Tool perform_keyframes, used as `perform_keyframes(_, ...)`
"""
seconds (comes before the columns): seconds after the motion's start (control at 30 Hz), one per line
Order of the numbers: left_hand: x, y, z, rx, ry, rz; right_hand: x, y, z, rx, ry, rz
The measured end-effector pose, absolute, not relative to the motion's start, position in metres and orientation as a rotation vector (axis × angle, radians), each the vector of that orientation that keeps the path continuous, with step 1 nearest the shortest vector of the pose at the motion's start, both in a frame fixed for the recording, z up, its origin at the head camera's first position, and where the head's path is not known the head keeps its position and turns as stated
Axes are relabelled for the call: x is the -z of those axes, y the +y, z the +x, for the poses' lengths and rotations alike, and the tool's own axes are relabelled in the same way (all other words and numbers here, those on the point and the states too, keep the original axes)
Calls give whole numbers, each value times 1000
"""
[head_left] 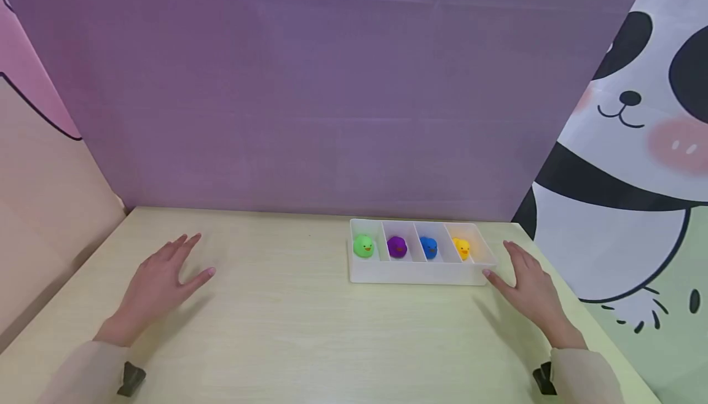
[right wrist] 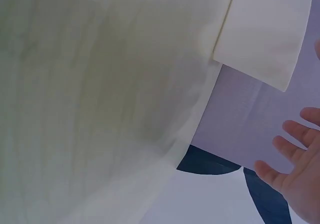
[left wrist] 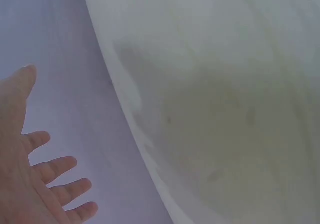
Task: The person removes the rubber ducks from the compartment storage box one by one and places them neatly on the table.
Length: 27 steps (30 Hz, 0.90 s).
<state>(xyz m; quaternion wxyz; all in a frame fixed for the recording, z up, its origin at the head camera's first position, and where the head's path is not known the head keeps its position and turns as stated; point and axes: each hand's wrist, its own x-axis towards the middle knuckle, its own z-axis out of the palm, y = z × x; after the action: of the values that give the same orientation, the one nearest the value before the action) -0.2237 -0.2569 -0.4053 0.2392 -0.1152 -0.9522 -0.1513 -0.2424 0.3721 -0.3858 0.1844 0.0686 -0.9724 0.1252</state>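
My left hand (head_left: 157, 281) is held over the left side of the table, fingers spread and nothing in it. On the right, my right hand (head_left: 528, 287) has its fingers extended, with the thumb close by the right front corner of a white divided tray (head_left: 415, 273). Each compartment holds one small toy: a green duck (head_left: 363, 246), a purple one (head_left: 397, 246) facing front, a blue duck (head_left: 428, 247) and a yellow duck (head_left: 461, 248). In the right wrist view the tray's plain side (right wrist: 265, 34) shows beyond the fingers. Spread fingers (left wrist: 57, 169) appear in the left wrist view.
The pale wooden table (head_left: 310, 336) runs back to a purple cloth wall (head_left: 332, 96). A panda-printed panel (head_left: 625, 164) stands along the right edge, and a beige and pink panel (head_left: 44, 195) along the left.
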Motion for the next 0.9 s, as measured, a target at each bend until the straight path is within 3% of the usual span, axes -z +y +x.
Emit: perform_keyframes(0.9,405,-200,-231,550,-2644,-508,382,368,-257,-599,-2667,213)
